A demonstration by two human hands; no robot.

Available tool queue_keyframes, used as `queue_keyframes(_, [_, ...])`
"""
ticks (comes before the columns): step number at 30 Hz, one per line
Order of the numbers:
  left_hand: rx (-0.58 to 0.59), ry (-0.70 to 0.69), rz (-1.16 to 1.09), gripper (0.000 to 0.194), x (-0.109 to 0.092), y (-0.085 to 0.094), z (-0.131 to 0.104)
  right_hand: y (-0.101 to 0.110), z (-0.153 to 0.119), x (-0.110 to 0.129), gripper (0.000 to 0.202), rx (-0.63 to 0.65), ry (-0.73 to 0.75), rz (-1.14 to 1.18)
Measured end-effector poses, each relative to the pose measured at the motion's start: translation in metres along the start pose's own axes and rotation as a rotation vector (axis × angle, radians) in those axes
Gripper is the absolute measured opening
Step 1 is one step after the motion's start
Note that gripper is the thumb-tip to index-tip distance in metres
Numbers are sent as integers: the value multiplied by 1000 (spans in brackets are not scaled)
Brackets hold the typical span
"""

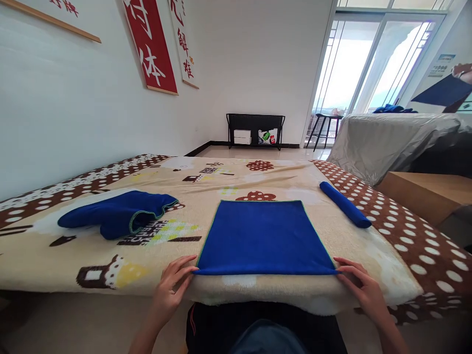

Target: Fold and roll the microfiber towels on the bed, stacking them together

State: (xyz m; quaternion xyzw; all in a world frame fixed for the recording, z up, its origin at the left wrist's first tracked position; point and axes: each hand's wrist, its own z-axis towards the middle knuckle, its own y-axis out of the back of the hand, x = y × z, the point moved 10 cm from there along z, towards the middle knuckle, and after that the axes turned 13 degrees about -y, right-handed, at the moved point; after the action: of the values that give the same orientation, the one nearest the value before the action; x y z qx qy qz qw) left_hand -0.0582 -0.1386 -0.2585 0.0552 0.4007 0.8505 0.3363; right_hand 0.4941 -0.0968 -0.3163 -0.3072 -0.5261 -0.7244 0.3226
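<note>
A blue cloth (265,236) with green stitched edges lies flat in front of me on a patterned blanket. Its near edge is turned over into a narrow fold. At the near left corner, my left hand (175,281) pinches the cloth between thumb and fingers. My right hand (359,281) pinches the near right corner in the same way. To the right lies a rolled-up blue cloth (344,204). On the left, a crumpled blue cloth (120,211) rests in a loose heap, part of its green-edged rim facing me.
The cream blanket (206,189) has brown polka-dot borders. A cardboard box (424,194) stands at the right, near a table under a grey cover (359,142). Another person's hand (462,71) holds a dark blue cloth (440,91) there. A black rack (255,129) stands at the far wall.
</note>
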Motion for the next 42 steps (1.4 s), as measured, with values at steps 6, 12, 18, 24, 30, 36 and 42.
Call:
queue_keyframes(6, [49,157,33,22,3,-13,0,-4,5,9,32,-49,-20,-53])
queue_keyframes(12, [-18,275,119,22,8,-18,4,-7,14,11,33,-46,-55,-96])
queue_keyframes(18, [5,302,207,16,13,-24,20,-8,25,14,33,-159,-76,-209])
queue_keyframes(24, [-97,356,266,12,9,-20,20,-7,18,17,34,-378,-121,-286])
queue_keyframes(30, [-116,300,229,14,2,-18,19,-2,-4,38,32,-539,72,-227])
queue_keyframes(36, [-134,251,231,17,-8,-15,20,-6,-17,52,28,-529,177,-295])
queue_keyframes(42, [-121,251,412,26,-36,-12,35,-14,-14,69,35,-613,89,-490])
